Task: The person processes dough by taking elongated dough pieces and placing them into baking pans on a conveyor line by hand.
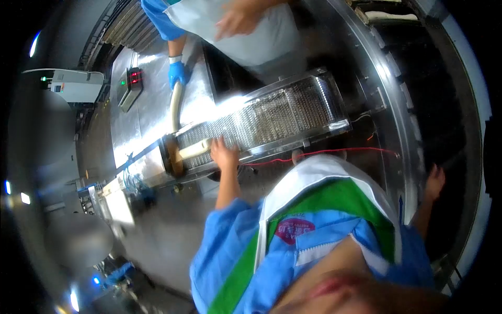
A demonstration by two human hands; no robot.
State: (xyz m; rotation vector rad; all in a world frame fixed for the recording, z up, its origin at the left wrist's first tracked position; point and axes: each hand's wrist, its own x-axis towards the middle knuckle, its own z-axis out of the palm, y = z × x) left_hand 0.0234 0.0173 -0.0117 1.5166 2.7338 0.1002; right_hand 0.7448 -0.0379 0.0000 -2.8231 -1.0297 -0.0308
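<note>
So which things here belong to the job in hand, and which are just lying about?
In the job:
- pale roll at the left hand
- mesh belt under it
- second pale roll, in a co-worker's gloved hand

Apparently just about:
- red-lit display
- red cord

This place is a workshop for making food, most likely dough or pastry. In the middle of the frame there is a metal conveyor (282, 112) with a mesh-like surface, and on its left end lies a pale, dough-like piece (195, 150). A wide steel tabletop (149, 112) is at the upper left, and it carries a small device with red lit digits (134, 77). At the top, a co-worker wears a pale apron (246, 36) and a blue glove (178, 73). A grey-white machine box (77, 85) is at the far upper left.
</note>
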